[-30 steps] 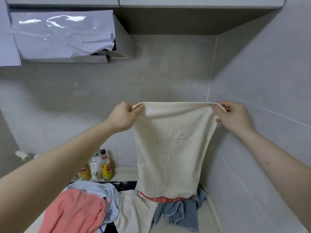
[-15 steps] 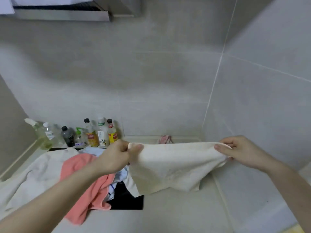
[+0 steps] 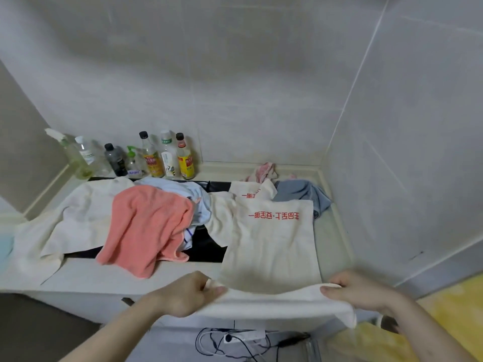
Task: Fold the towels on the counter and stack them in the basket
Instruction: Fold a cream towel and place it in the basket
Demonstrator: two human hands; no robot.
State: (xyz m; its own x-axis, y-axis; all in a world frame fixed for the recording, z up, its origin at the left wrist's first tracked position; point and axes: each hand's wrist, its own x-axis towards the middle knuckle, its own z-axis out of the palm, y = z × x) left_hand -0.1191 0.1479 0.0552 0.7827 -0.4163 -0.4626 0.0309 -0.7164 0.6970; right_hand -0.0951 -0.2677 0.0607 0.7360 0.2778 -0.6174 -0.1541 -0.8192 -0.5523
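A cream towel (image 3: 271, 246) with red printed characters lies spread flat on the right part of the counter (image 3: 104, 273), its near edge hanging over the counter's front. My left hand (image 3: 187, 293) pinches the near left corner and my right hand (image 3: 358, 291) pinches the near right corner. To the left lie a salmon-pink towel (image 3: 146, 226), a large white towel (image 3: 78, 220) and a light blue cloth (image 3: 188, 194). A grey-blue towel (image 3: 303, 192) and a second cream printed towel (image 3: 251, 190) lie behind. No basket is in view.
Several bottles (image 3: 156, 158) stand along the back wall at the left. A pink-white rag (image 3: 264, 171) sits at the back ledge. Tiled walls close the counter at the back and right. A power strip with cables (image 3: 243, 338) lies on the floor below.
The cream towel, held up high in the air a second ago, has come down and now lies flat on the counter. Both hands dropped toward the counter's front edge, still holding its corners.
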